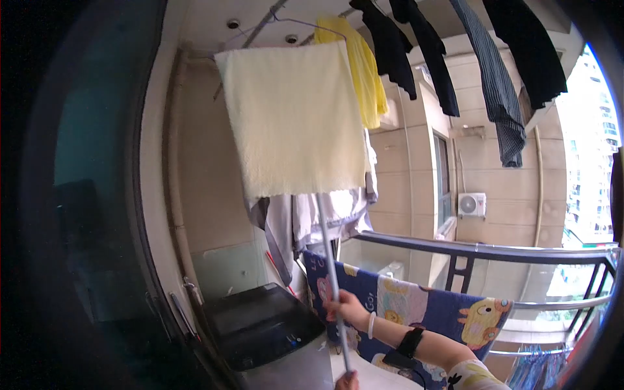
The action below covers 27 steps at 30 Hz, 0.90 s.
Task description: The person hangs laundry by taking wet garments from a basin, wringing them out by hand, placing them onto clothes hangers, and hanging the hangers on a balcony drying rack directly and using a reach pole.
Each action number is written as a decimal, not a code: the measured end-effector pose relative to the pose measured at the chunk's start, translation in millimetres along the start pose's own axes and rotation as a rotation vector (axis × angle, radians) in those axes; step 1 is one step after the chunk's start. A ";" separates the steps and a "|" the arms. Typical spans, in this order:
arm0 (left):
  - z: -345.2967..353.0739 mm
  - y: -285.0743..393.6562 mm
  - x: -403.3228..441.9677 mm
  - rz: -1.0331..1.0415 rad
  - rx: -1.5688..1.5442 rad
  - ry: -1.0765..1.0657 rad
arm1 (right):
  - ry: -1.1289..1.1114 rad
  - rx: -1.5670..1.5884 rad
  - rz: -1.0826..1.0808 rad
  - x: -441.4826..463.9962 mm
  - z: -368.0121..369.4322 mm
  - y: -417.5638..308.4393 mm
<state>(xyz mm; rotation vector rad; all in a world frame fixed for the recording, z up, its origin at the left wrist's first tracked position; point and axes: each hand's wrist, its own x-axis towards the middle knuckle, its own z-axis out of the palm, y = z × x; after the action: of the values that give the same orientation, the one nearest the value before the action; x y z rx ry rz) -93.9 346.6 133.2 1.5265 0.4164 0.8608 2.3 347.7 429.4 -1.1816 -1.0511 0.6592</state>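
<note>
A long grey metal pole (330, 253) runs up from the bottom edge, and its upper end is hidden behind a cream towel (296, 120). My right hand (351, 311), with a white bracelet on the wrist, is wrapped round the pole at mid-length. Lower down, at the bottom edge, my left hand (348, 381) is closed on the same pole, only partly in view. The towel hangs high up from a thin purple hanger (305, 21) by the ceiling rail. Whether the pole's tip touches the hanger cannot be seen.
A yellow garment (357, 71) and dark clothes (426, 58) hang overhead. Grey-white clothing (331, 211) hangs behind the towel. A patterned blue blanket (416, 305) drapes over the balcony railing (546, 255). A top-loading washing machine (263, 325) stands at lower left, beside the wall.
</note>
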 end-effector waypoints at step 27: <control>112.3 -171.3 -76.7 -0.800 0.727 -1.780 | 2.308 -0.627 -0.160 -598.7 14.7 42.8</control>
<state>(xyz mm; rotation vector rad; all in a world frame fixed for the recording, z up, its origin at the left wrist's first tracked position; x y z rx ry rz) -24.5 243.0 -46.4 1.8940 -0.0865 -1.4388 -246.9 -151.2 206.9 -1.3785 0.7484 -1.2227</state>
